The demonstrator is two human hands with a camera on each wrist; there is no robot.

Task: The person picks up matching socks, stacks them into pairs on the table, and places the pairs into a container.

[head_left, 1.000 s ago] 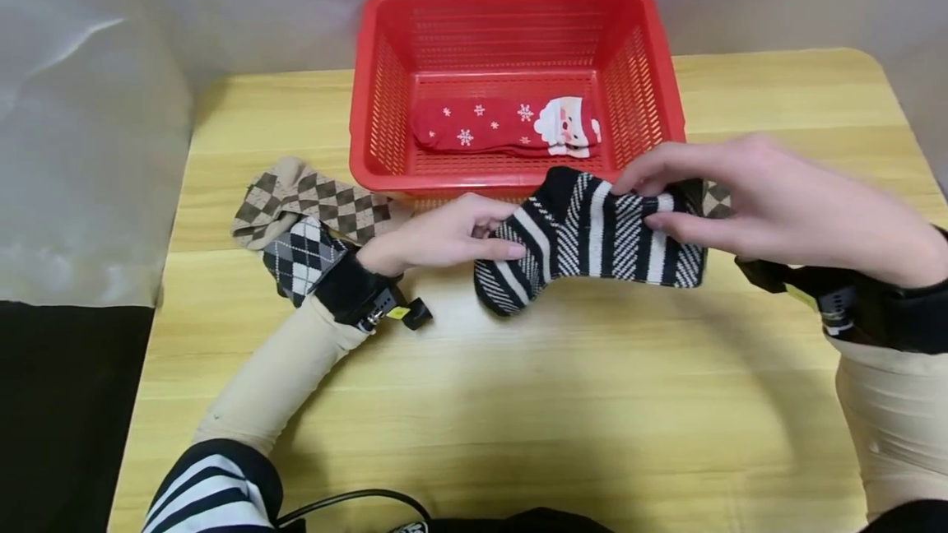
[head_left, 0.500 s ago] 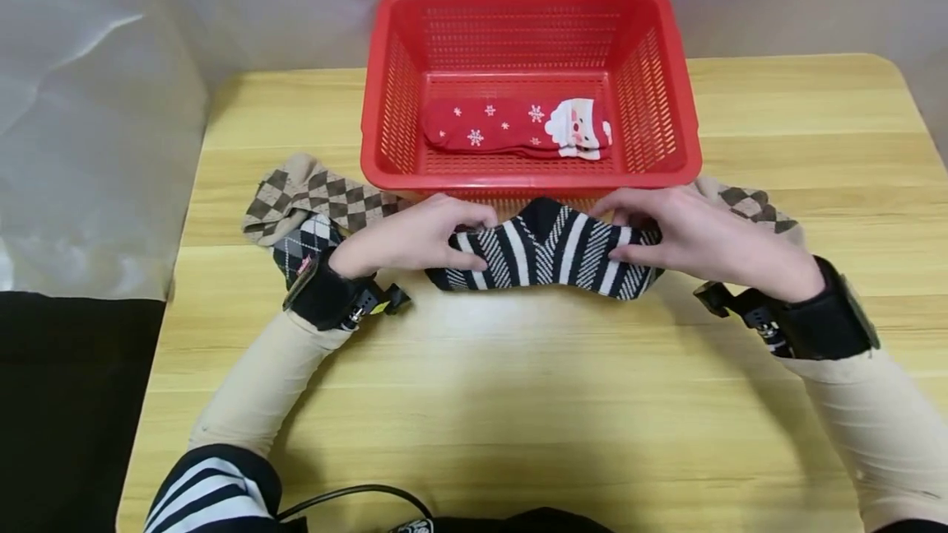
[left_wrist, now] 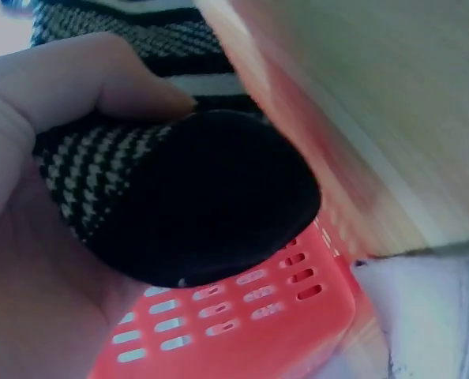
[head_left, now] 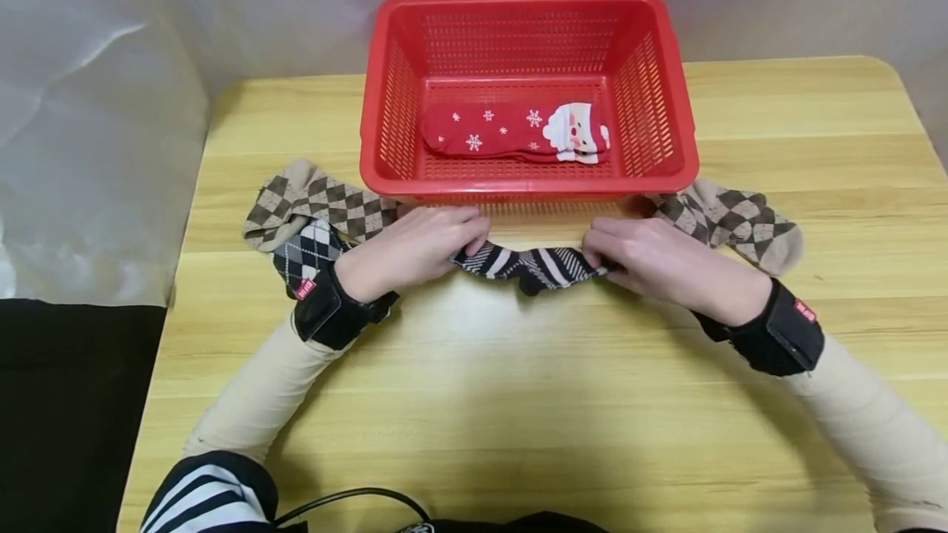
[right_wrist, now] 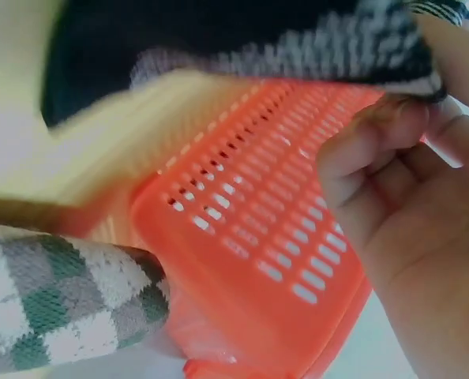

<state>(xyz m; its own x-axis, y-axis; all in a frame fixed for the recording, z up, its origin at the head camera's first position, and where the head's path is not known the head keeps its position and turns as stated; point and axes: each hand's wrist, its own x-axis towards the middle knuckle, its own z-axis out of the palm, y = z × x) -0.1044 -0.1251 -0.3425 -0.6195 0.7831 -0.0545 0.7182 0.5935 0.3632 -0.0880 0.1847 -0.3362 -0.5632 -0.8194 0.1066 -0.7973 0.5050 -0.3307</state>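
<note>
A black sock (head_left: 544, 266) with white and grey patterned stripes is stretched sideways between both hands, just in front of the red basket. My left hand (head_left: 415, 249) grips its toe end; in the left wrist view the thumb presses on the knit beside the plain black toe (left_wrist: 211, 197). My right hand (head_left: 652, 257) pinches the opposite end, where the right wrist view shows the sock's edge (right_wrist: 377, 55) at the fingertips. From the head camera the sock looks narrow, seen nearly edge-on and sagging at the middle.
The red basket (head_left: 529, 186) holds red socks with a Santa face (head_left: 504, 130). To the left lie a beige-brown checked sock (head_left: 326, 200) and a black-grey argyle sock (head_left: 307, 249). Another beige-brown checked sock (head_left: 741, 220) lies to the right, beside the right hand.
The right hand has come down and inward from the right. The striped sock, earlier showing its broad side, has turned edge-on, and both wrists have rotated.
</note>
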